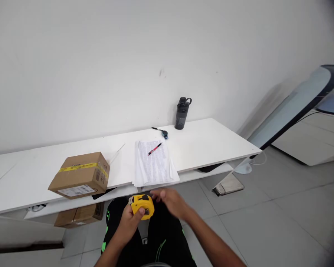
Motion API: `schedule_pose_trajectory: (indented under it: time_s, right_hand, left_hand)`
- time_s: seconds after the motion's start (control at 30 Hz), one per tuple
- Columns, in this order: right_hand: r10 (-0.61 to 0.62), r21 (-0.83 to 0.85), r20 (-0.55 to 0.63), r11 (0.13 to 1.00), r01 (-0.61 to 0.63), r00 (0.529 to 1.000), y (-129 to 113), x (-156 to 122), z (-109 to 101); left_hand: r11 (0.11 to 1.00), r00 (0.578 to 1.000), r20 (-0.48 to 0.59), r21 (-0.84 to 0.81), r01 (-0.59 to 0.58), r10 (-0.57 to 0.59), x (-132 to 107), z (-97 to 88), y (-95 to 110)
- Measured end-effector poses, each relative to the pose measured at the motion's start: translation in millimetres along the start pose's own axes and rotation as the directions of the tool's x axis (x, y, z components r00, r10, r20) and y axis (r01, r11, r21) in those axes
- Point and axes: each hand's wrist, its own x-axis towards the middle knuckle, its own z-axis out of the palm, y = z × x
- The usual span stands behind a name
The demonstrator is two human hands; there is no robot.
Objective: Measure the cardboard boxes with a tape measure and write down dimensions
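My left hand [129,223] is closed around a yellow tape measure [143,207] with black parts, its thumb lying on the near side. Just right of the tape measure is my right hand [171,201], slightly blurred, with fingers stretched toward it. Nothing shows in that hand, and whether its fingertips touch the case is hard to make out. Both hands are over my lap, in front of the table's edge. Beyond them, a stack of printed sheets [153,167] lies on the white table [200,148], with a red and black pen [155,148] on top.
A taped cardboard box [80,174] sits on the table's left. Toward the wall are a dark water bottle [181,115], a dark watch-like item [164,134] and a black pen [156,128]. Another box [80,215] is under the table. A large curved panel [292,107] leans at right.
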Motion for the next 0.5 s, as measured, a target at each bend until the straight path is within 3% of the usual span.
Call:
schedule_pose_trajectory:
  time_s: [0.07, 0.1, 0.17, 0.2, 0.33, 0.5]
  right_hand:
    - [0.018, -0.291, -0.143, 0.955, -0.059, 0.99, 6.4, 43.2, -55.7]
    - [0.013, -0.463, -0.188, 0.881, -0.1, 0.982, 10.4, 68.2, -78.9]
    - [0.095, -0.694, -0.185, 0.692, -0.198, 0.978, 21.0, 118.4, -111.0]
    - [0.118, -0.704, -0.179, 0.678, -0.211, 0.977, 27.2, 140.8, -119.4]
    - [0.13, -0.664, -0.14, 0.723, -0.19, 0.982, 51.6, 193.1, -122.7]
    - [0.068, -0.473, -0.252, 0.862, -0.184, 0.965, 69.9, 182.0, -125.2]
  left_hand:
    - [0.988, 0.989, 0.115, 0.117, -0.101, 0.088, 21.7, 5.7, 20.4]
    - [0.961, 0.975, 0.178, 0.217, -0.171, 0.133, 32.8, 11.1, 29.6]
    - [0.853, 0.949, 0.252, 0.437, -0.286, 0.19, 55.7, 27.7, 42.9]
    - [0.805, 0.945, 0.253, 0.506, -0.311, 0.206, 67.4, 38.0, 46.3]
    - [0.709, 0.915, 0.32, 0.585, -0.394, 0.245, 109.8, 74.0, 42.9]
    - [0.766, 0.936, 0.249, 0.541, -0.348, 0.249, 139.7, 84.1, 35.0]
